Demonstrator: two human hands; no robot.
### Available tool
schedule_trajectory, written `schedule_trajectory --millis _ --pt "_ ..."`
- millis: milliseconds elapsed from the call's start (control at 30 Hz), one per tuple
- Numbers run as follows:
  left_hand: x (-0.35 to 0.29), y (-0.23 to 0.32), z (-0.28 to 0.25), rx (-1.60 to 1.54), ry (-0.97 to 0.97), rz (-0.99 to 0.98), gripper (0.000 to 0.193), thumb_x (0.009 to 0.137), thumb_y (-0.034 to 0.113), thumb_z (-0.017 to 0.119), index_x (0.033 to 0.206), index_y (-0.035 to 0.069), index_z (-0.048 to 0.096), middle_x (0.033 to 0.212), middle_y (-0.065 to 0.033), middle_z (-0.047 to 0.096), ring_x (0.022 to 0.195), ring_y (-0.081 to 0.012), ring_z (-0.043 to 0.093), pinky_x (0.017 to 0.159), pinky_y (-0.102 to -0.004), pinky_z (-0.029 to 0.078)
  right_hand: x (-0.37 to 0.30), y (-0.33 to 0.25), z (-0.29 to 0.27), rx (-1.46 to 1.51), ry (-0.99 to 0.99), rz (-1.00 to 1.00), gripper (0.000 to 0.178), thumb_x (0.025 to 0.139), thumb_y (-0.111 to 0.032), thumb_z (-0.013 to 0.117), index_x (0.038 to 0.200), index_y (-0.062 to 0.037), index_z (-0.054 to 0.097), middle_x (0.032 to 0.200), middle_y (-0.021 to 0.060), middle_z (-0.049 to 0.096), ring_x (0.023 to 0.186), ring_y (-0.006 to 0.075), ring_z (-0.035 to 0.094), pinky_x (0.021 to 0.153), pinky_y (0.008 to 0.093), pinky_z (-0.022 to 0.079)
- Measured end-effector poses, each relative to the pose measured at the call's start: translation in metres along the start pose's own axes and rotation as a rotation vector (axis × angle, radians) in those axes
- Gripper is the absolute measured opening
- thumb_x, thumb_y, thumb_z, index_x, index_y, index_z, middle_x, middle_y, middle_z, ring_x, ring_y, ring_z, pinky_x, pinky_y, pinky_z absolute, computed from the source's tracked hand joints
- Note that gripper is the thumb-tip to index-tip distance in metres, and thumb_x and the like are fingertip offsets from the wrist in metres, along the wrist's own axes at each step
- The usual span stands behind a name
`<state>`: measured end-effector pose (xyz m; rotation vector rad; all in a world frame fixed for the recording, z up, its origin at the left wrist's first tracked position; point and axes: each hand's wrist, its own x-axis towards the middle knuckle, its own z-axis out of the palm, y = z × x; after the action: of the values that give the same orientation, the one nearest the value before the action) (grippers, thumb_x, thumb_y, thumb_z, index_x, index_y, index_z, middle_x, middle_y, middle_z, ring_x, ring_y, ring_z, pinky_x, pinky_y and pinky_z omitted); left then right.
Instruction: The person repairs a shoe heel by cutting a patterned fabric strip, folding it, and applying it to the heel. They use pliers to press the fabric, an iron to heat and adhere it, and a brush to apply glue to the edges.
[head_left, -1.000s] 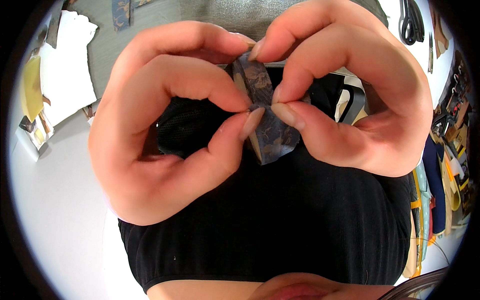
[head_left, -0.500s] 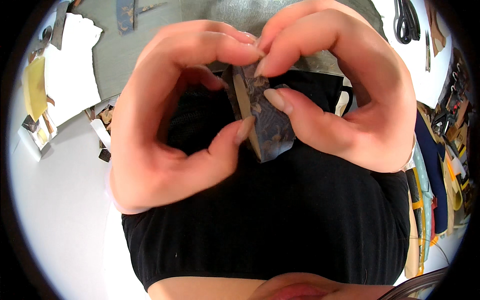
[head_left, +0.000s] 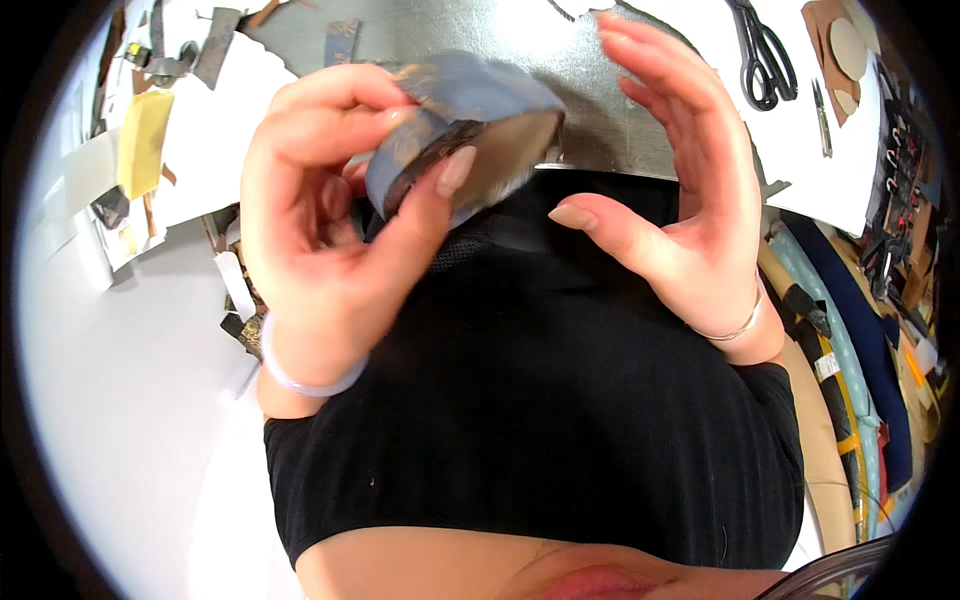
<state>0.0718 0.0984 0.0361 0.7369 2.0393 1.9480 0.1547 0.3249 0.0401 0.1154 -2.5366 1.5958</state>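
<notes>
Between the thumb and fingers of my left hand (head_left: pixel 320 210) is a rounded, blue-grey patterned fabric-covered piece (head_left: pixel 485 88), raised in front of my chest. Its outside carries tan leaf motifs, and a beige inner face shows towards me; motion blurs its edges. My left thumb presses on the near rim while the fingertips sit behind it. Apart from the piece, my right hand (head_left: pixel 690 190) hovers to its right, thumb and fingers spread with nothing between them.
A grey work surface (head_left: pixel 400 28) lies beyond, with a blue patterned strip (head_left: pixel 341 42) on it. Black-handled scissors (head_left: pixel 765 60) and a slim metal tool (head_left: pixel 822 118) lie at right. On the left are white sheeting (head_left: pixel 220 150) and a yellow piece (head_left: pixel 145 145). Fabric rolls (head_left: pixel 895 370) stand far right.
My right hand has let go of the patterned piece and moved right, opening. My left hand has lifted and turned the piece, so its beige inside shows.
</notes>
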Motion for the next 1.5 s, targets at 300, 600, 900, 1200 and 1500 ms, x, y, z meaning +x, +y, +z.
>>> schedule_trajectory --millis 300,600,900,1200,1500 --pt "-0.011 -0.025 0.036 0.247 0.203 0.492 0.058 0.073 -0.018 0.076 0.116 0.008 0.047 0.135 -0.0214 0.046 0.115 -0.0282 0.058 0.097 -0.04 0.052 0.014 0.005 0.052 0.329 0.356 -0.23 0.07 0.074 -0.015 0.087 0.134 -0.0015 0.053 0.14 0.0188 0.052 0.128 0.0291 0.053 0.106 0.0382 0.043" --pt "-0.044 -0.011 0.052 0.09 0.196 0.356 0.042 0.08 -0.015 0.073 0.11 0.003 0.05 0.135 -0.0218 0.048 0.116 -0.029 0.06 0.095 -0.0353 0.054 -0.026 0.008 0.023 0.128 -0.052 -0.16 0.093 0.073 -0.027 0.09 0.147 -0.0014 0.04 0.151 0.0232 0.037 0.141 0.0329 0.039 0.115 0.041 0.032" --pt "-0.053 0.013 0.057 -0.255 0.115 0.08 0.069 0.071 -0.012 0.08 0.126 0.005 0.042 0.141 -0.016 0.04 0.128 -0.0262 0.05 0.09 -0.0347 0.059 -0.047 0.0 0.021 -0.024 0.13 -0.321 0.088 0.066 -0.016 0.088 0.142 -0.0051 0.046 0.14 0.0127 0.05 0.133 0.0295 0.048 0.11 0.038 0.041" --pt "-0.05 0.014 0.027 -0.102 -0.286 0.066 0.08 0.071 0.046 0.084 0.128 -0.002 0.057 0.142 -0.0222 0.048 0.136 -0.0333 0.045 0.112 -0.0437 0.035 -0.075 0.017 0.03 0.468 -0.175 -0.162 0.106 0.062 -0.011 0.09 0.15 -0.0066 0.032 0.147 0.0123 0.043 0.138 0.028 0.044 0.116 0.0401 0.036" --pt "-0.058 0.017 0.03 -0.076 -0.413 -0.224 0.062 0.075 0.032 0.082 0.119 -0.005 0.06 0.134 -0.0226 0.054 0.126 -0.0318 0.054 0.108 -0.0411 0.039 -0.091 0.036 0.028 0.45 -0.274 -0.099 0.107 0.057 -0.01 0.093 0.147 -0.0025 0.034 0.15 0.0163 0.039 0.142 0.0318 0.039 0.118 0.0445 0.032"
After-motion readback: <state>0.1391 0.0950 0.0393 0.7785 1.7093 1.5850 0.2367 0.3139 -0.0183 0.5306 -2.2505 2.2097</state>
